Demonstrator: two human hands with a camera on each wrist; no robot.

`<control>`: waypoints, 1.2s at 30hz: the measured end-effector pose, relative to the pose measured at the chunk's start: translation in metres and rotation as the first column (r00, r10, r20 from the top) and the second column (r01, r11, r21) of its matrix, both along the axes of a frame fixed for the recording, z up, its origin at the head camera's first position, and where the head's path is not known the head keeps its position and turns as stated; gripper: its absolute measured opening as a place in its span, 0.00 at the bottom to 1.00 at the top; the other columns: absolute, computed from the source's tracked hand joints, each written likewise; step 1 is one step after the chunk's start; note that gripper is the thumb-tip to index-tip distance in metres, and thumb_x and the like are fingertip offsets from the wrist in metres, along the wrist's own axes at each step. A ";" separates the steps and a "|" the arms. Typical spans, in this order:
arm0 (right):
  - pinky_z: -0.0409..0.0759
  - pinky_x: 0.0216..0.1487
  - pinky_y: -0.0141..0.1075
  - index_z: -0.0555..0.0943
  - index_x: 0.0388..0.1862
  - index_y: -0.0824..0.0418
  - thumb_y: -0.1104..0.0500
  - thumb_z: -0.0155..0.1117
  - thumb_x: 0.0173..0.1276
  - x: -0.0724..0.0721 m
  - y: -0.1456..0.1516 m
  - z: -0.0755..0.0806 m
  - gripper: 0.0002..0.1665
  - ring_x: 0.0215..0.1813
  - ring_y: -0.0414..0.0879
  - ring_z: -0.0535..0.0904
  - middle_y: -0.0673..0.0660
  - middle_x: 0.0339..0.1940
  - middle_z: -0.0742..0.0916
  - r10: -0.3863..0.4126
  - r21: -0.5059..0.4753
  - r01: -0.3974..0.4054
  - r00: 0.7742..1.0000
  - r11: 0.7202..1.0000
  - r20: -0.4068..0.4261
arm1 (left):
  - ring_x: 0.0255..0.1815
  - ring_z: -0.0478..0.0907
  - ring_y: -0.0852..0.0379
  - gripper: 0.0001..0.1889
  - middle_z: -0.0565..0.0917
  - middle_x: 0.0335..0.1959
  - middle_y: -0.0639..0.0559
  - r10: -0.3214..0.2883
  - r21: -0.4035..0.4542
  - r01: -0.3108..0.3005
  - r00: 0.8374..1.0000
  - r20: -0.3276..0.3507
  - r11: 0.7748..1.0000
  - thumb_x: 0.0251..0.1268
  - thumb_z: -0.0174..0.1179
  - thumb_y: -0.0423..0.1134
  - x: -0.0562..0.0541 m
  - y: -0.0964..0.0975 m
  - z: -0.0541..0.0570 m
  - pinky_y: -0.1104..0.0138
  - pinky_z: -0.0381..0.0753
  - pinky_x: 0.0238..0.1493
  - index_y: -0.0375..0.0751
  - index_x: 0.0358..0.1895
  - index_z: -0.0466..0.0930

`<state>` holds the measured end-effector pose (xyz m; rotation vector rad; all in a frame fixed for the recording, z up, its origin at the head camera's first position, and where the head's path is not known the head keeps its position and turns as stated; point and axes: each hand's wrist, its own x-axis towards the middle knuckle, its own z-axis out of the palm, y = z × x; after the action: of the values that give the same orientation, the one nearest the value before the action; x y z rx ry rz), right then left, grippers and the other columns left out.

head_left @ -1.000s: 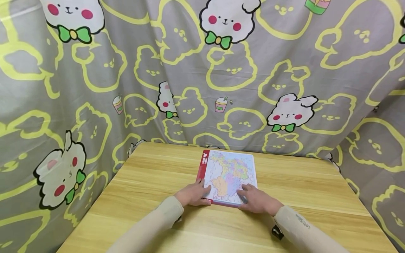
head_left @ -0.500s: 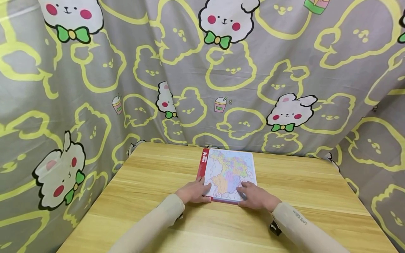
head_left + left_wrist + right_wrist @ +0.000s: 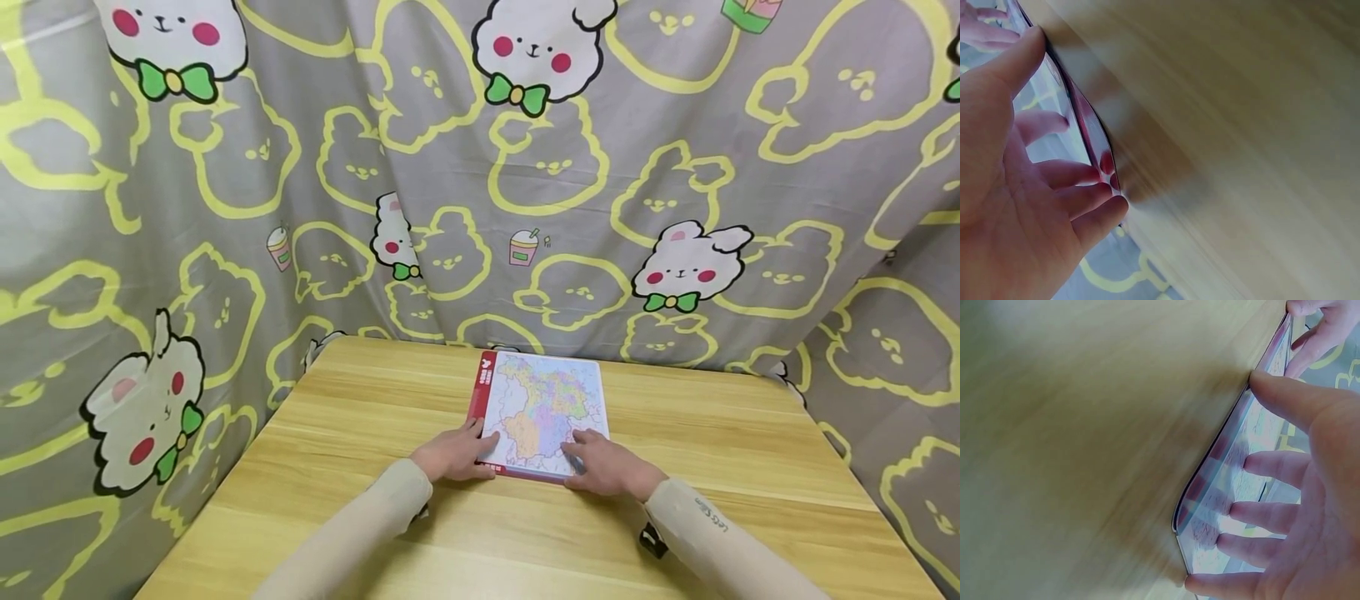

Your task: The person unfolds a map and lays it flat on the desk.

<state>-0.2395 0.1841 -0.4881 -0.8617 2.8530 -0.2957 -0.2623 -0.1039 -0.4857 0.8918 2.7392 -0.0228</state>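
A thin rectangular map board [image 3: 543, 404] with rounded corners lies flat on the wooden table, a red strip [image 3: 477, 400] down its left side. At its near left corner, my left hand [image 3: 452, 452] touches it, the thumb along the near edge. The left wrist view has those fingers [image 3: 1094, 219] extended, their tips at the board's edge. My right hand [image 3: 611, 467] rests at the near right corner. In the right wrist view its fingers [image 3: 1266, 515] are spread over the board's surface, thumb against the edge. What lies under the board is hidden.
The light wooden table [image 3: 720, 442] extends around the board on all sides. Behind and beside it hangs a grey curtain [image 3: 442, 167] printed with yellow outlines and white rabbits. Small black wrist devices [image 3: 652, 540] sit under the sleeves.
Over the last second the board has slid slightly away from me. My right hand has moved forward a little with it. My left hand has shifted slightly forward and left.
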 end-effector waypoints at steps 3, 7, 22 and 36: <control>0.64 0.63 0.55 0.74 0.61 0.68 0.47 0.66 0.62 0.001 0.000 0.001 0.36 0.66 0.67 0.63 0.73 0.64 0.70 0.006 0.000 -0.006 1.000 1.000 0.003 | 0.73 0.51 0.44 0.38 0.55 0.73 0.39 -0.002 0.009 0.002 1.000 -0.009 1.000 0.63 0.52 0.64 0.001 -0.004 0.001 0.57 0.59 0.67 0.50 0.73 0.59; 0.63 0.63 0.55 0.74 0.61 0.68 0.47 0.66 0.62 0.003 0.000 0.003 0.36 0.66 0.67 0.63 0.73 0.64 0.70 0.006 0.001 -0.006 1.000 1.000 0.002 | 0.73 0.50 0.45 0.38 0.56 0.73 0.39 0.012 0.016 -0.012 1.000 -0.014 1.000 0.63 0.53 0.63 0.001 -0.010 0.001 0.56 0.60 0.67 0.50 0.73 0.58; 0.64 0.63 0.53 0.76 0.60 0.64 0.47 0.64 0.64 0.001 -0.023 0.009 0.31 0.65 0.65 0.66 0.69 0.63 0.73 0.090 0.011 -0.089 0.994 0.996 -0.061 | 0.73 0.52 0.44 0.41 0.54 0.74 0.42 0.061 0.054 -0.061 0.998 0.014 0.997 0.63 0.54 0.62 -0.002 -0.025 -0.001 0.53 0.61 0.65 0.45 0.73 0.57; 0.66 0.63 0.49 0.75 0.62 0.62 0.43 0.64 0.62 -0.007 -0.073 0.018 0.35 0.66 0.58 0.67 0.65 0.65 0.73 0.174 0.041 -0.171 0.982 0.984 -0.070 | 0.72 0.53 0.43 0.38 0.56 0.74 0.43 0.041 0.015 -0.041 0.999 -0.001 0.999 0.64 0.52 0.62 -0.004 -0.026 0.000 0.55 0.62 0.65 0.44 0.72 0.60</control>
<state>-0.2467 0.1114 -0.4704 -1.1267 2.8154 -0.1967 -0.2663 -0.1294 -0.4855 0.8392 2.7618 0.0056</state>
